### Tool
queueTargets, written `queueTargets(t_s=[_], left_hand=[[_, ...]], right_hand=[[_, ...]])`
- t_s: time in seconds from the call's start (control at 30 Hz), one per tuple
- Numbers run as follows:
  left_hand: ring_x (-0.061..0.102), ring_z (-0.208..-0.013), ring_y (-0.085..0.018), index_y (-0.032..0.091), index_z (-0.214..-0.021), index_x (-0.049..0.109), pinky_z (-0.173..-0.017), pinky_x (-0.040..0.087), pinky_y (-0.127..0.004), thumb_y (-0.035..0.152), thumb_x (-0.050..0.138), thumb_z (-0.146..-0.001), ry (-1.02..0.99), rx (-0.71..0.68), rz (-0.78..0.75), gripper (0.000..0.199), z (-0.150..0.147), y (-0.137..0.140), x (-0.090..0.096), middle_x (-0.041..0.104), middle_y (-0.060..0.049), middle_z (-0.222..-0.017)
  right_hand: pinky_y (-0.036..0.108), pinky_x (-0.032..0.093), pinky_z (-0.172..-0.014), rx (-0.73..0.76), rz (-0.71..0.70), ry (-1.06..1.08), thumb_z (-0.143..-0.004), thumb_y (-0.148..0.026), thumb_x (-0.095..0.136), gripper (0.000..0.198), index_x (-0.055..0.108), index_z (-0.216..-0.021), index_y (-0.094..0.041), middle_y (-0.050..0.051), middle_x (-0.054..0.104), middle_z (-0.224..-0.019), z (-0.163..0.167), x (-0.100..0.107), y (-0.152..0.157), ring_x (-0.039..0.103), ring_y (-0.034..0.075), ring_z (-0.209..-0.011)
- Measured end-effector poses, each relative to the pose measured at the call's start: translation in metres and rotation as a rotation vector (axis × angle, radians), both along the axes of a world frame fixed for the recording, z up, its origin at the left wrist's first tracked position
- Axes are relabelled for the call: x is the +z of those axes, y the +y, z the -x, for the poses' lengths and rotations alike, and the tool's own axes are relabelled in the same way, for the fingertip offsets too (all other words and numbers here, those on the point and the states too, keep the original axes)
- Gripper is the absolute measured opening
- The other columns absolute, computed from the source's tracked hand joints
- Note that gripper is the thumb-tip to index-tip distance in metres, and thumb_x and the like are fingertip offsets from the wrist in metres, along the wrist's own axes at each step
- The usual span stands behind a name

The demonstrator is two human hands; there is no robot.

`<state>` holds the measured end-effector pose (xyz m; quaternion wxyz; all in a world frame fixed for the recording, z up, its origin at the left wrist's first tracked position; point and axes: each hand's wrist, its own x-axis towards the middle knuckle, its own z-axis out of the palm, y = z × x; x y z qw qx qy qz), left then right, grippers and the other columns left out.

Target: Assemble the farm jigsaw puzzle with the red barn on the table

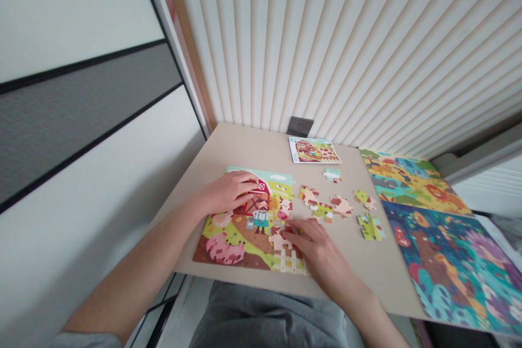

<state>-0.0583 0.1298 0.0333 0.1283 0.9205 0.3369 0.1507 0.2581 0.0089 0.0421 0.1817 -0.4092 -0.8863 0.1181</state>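
Note:
A partly assembled farm jigsaw puzzle [228,253] lies on the table, showing a barn, a farmer, a cow's head and a pink pig. My left hand [233,191] rests palm down over the barn at its upper left, fingers stretched out and holding nothing. At the right side, the fingers of my right hand [314,242] are closed at a cream-and-brown puzzle piece [280,239], just below the cow's head and above the white fence. Part of that piece is hidden under the fingers. Several loose pieces, among them a cow-patterned piece [341,205], lie right of the puzzle.
A reference card [314,151] with the farm picture lies at the back, near a dark wall socket [300,126]. A green piece [370,227] and a pale blue piece [333,175] lie farther out. Two finished puzzles, a savanna scene [411,179] and a dark jungle scene [452,266], cover the right.

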Motion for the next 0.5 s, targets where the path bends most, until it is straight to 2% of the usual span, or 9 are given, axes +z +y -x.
queueTargets(t_s=[0.1,0.27,0.5], left_hand=[[0.062,-0.124,-0.024,0.024,-0.130,0.069,-0.112,0.048,-0.040,0.029,0.053,-0.108,0.016,-0.003,-0.006,0.028,-0.0002,-0.0003,0.0005,0.065,-0.008,-0.136],[0.062,-0.124,-0.024,0.023,-0.129,0.070,-0.112,0.048,-0.041,0.029,0.054,-0.107,0.022,-0.001,-0.021,0.027,-0.0005,-0.0010,0.0003,0.066,-0.009,-0.136],[0.063,-0.123,-0.025,0.023,-0.131,0.070,-0.112,0.048,-0.043,0.029,0.053,-0.108,-0.005,-0.013,-0.030,0.029,-0.0025,-0.0022,0.0018,0.066,-0.009,-0.136]], right_hand=[[0.051,0.055,-0.105,-0.021,-0.003,0.005,-0.096,-0.006,0.062,0.038,0.073,-0.127,-0.025,0.011,0.069,-0.133,0.0021,-0.0013,0.0000,0.065,0.027,-0.120],[0.055,0.048,-0.113,-0.048,0.036,-0.014,-0.102,-0.017,0.059,0.032,0.069,-0.132,-0.025,0.011,0.068,-0.133,0.0051,0.0032,-0.0075,0.063,0.027,-0.124],[0.049,0.055,-0.103,-0.119,0.108,0.032,-0.101,-0.023,0.067,0.032,0.068,-0.132,-0.028,0.009,0.067,-0.126,0.0038,0.0013,-0.0072,0.065,0.027,-0.115]])
